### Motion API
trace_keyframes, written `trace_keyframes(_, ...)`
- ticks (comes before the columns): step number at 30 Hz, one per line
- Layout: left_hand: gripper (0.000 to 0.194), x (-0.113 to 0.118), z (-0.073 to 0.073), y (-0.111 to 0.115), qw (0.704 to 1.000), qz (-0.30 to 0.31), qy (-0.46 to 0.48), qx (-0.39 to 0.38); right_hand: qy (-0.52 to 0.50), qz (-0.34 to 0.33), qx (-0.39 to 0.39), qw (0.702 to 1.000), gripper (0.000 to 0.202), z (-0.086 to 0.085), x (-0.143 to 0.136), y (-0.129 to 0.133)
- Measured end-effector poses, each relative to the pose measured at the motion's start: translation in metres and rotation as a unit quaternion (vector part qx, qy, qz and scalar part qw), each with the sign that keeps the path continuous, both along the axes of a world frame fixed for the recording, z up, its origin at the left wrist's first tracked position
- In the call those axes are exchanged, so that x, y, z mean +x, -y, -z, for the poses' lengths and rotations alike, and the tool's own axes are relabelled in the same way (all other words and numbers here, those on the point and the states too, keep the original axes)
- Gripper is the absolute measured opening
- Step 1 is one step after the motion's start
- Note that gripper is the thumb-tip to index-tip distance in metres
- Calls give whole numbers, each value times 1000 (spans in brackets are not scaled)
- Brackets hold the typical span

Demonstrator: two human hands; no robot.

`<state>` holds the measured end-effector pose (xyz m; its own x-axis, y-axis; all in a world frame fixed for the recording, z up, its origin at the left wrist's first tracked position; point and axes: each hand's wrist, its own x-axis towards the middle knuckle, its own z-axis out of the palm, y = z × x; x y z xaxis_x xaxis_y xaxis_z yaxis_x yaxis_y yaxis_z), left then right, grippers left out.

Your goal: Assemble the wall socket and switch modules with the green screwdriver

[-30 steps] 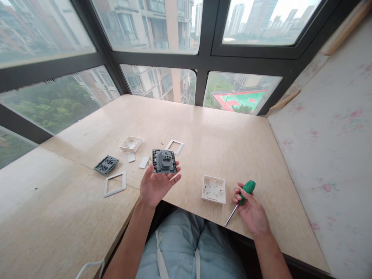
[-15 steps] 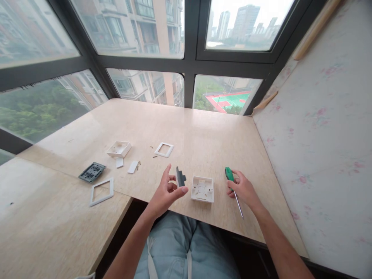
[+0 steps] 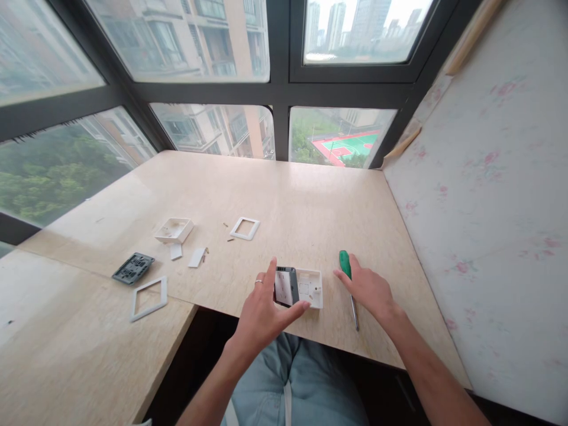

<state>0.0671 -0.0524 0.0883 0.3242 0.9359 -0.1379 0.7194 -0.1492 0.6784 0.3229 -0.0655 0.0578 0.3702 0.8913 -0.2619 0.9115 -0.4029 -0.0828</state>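
My left hand (image 3: 266,313) grips a wall socket panel (image 3: 284,287) by its edges, thumb at the lower right corner and fingers at the left side. The panel has a white face and a dark grey frame. It is tilted over the left part of a square white mounting box (image 3: 314,289), hiding that part. Beside the box, a screwdriver (image 3: 345,263) with a green handle lies on the table, shaft pointing toward me. My right hand (image 3: 370,290) is over it, thumb and fingers spread on either side of the handle.
To the left are a second white box (image 3: 174,229), a grey panel (image 3: 133,268), a white frame (image 3: 149,299) and small white plates (image 3: 196,257) with screws close by. Another white frame (image 3: 245,228) lies farther back. A papered wall (image 3: 488,236) bounds the right; windows stand behind.
My left hand has turned the socket panel face up and brought it right, over the mounting box. My right hand has loosened its hold on the screwdriver, which has swung slightly left.
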Motion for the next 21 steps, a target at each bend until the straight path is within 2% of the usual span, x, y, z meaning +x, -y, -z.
trace_keyframes(3, 104, 3, 0, 6, 999, 18, -29, -2, 3, 7, 19, 1000, 65, -7, 2, 8)
trace_keyframes(5, 102, 4, -1, 9, 999, 27, -41, -2, -15, 20, 73, 997, 62, -10, 2, 16)
trace_keyframes(7, 100, 5, -1, 11, 999, 29, -43, 1, -76, 10, 154, 985, 60, -11, -1, 26)
trace_keyframes(10, 98, 5, -1, 14, 999, 28, -28, 16, -202, -75, 269, 939, 56, -11, -13, 43)
trace_keyframes(12, 95, 3, 0, 16, 999, 27, -14, 28, -244, -149, 308, 907, 56, -12, -27, 54)
trace_keyframes(14, 93, 0, 0, 19, 999, 24, -4, 34, -252, -209, 316, 891, 65, -14, -43, 64)
trace_keyframes(17, 93, -8, 2, 26, 1000, 10, 2, 28, -249, -260, 314, 878, 79, -16, -69, 73)
trace_keyframes(21, 95, -17, 6, 40, 1000, -11, 7, -6, -246, -304, 321, 863, 82, -11, -92, 77)
